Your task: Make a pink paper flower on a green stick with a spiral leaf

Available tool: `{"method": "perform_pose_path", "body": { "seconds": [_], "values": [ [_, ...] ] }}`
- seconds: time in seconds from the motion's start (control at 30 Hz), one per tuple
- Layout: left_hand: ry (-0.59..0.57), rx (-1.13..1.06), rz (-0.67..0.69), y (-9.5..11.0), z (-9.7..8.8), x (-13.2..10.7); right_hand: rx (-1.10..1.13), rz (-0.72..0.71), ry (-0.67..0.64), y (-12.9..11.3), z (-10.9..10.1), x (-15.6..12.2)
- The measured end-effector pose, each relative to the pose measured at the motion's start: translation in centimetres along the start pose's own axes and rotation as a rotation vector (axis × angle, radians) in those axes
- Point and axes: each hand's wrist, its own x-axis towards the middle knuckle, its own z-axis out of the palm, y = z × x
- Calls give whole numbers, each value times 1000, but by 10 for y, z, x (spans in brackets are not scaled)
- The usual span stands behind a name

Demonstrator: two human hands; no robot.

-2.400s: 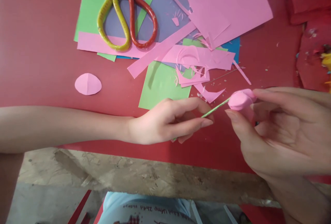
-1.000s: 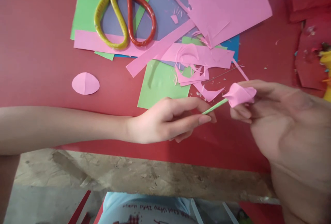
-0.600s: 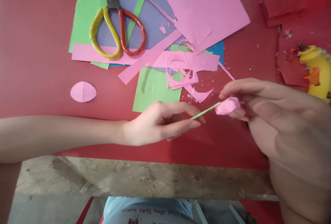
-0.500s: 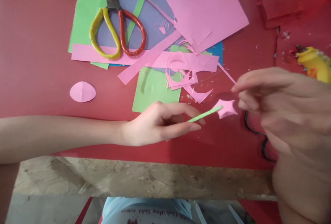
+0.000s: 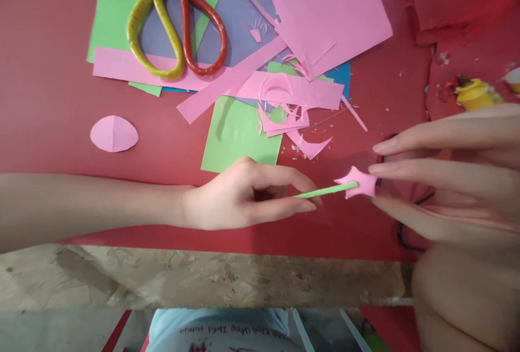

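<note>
A thin green paper strip [image 5: 325, 191] is pinched between the thumb and forefinger of my left hand [image 5: 247, 195]. On its far end sits a small puffy pink paper star [image 5: 361, 184], facing right. My right hand [image 5: 450, 178] closes on the star's right edge, its thumb below and a fingertip above, while another finger stays raised apart. To the left, a pink paper oval [image 5: 114, 134] with a centre crease lies flat on the red tabletop [image 5: 49, 97].
Scissors [image 5: 174, 27] with yellow and red handles rest on stacked coloured paper. Pink sheets [image 5: 325, 11], strips and curled scraps [image 5: 284, 113] spread across the middle. At right are a yellow tube-like object [image 5: 475, 95] and red cloth-like material [image 5: 450, 5]. A wooden edge [image 5: 219, 281] runs in front.
My right hand has moved down and its fingers have come onto the star. The star and strip have shifted slightly right and down. My left hand keeps its pinch.
</note>
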Motion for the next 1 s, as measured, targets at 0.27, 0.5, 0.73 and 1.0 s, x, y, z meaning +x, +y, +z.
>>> {"method": "perform_pose_path", "body": {
  "seconds": [0.27, 0.5, 0.73, 1.0],
  "values": [
    [-21, -22, 25, 1, -1, 0, -20, -345, -80, 10, 0, -8],
    [-33, -44, 39, 2, -1, 1, -44, -337, -112, 4, -2, -8],
    [-47, -21, 19, 5, -1, 1, -34, -320, -177, -1, -4, -9],
    [-51, -24, 28, 6, -1, 2, 76, -180, -135, -4, 1, -10]
  ]
}}
